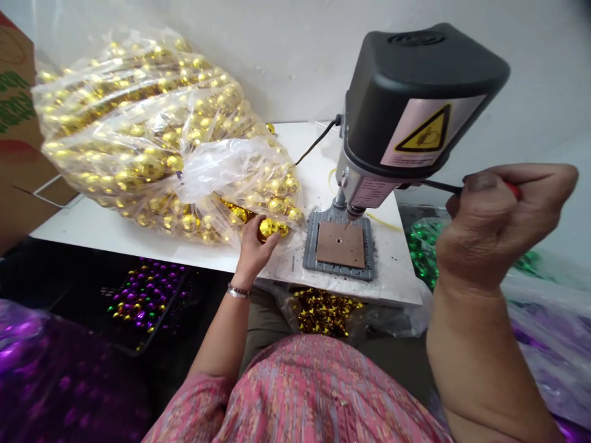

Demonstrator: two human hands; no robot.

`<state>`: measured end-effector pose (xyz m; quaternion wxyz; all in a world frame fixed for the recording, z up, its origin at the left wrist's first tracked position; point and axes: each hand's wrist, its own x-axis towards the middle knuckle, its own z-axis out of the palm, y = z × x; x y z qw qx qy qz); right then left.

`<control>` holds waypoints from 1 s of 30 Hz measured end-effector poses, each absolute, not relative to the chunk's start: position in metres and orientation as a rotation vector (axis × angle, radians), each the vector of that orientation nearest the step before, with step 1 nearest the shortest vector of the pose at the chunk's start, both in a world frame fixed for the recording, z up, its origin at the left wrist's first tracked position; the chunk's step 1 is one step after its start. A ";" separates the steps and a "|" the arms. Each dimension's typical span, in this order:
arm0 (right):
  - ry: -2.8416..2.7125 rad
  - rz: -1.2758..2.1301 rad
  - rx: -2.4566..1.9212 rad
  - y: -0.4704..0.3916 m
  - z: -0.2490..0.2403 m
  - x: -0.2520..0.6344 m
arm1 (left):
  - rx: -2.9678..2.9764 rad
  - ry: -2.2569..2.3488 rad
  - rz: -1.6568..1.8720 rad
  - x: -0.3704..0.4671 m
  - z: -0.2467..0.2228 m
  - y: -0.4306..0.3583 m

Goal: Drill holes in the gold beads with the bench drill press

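My left hand (256,249) is at the mouth of a big clear plastic bag (212,166) filled with shiny gold balls. Its thumb and fingers curl around a faceted gold ball (268,228), with more gold balls touching it. My right hand (492,224) is raised and wrapped around the feed lever (441,186) of a black drill press (415,92); a bit of the lever's red end shows by the fingers. Beneath the drill head, a brown square board (341,245) with a small hole lies on the grey base (314,249).
The press and bag stand on a white table (194,253) against a wall. A cardboard box (18,154) is at the left. Below are a black tray of purple, green and gold balls (145,295), gold pieces in plastic (325,311) and green ones (422,243) at the right.
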<state>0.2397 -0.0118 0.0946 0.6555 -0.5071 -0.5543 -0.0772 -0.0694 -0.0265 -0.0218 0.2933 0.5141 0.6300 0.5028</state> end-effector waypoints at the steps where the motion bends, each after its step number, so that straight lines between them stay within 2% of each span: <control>1: -1.262 -0.174 -1.125 -0.012 0.094 0.239 | 1.308 1.532 1.278 -0.066 -0.021 -0.033; 5: -1.271 -0.183 -1.035 -0.010 0.098 0.238 | 1.012 1.044 1.037 -0.045 -0.017 -0.043; 9: -1.306 -0.168 -1.092 -0.007 0.117 0.238 | 0.857 0.954 1.006 -0.021 -0.017 -0.029; 14: -1.327 -0.005 -1.204 0.002 0.153 0.235 | 0.915 1.001 0.952 -0.004 -0.014 -0.015; 20: -1.233 0.161 -1.476 0.024 0.184 0.231 | 1.305 1.230 0.795 0.008 -0.014 -0.001; 30: -1.164 0.238 -1.520 0.042 0.192 0.227 | 1.656 1.374 0.653 0.021 -0.013 0.013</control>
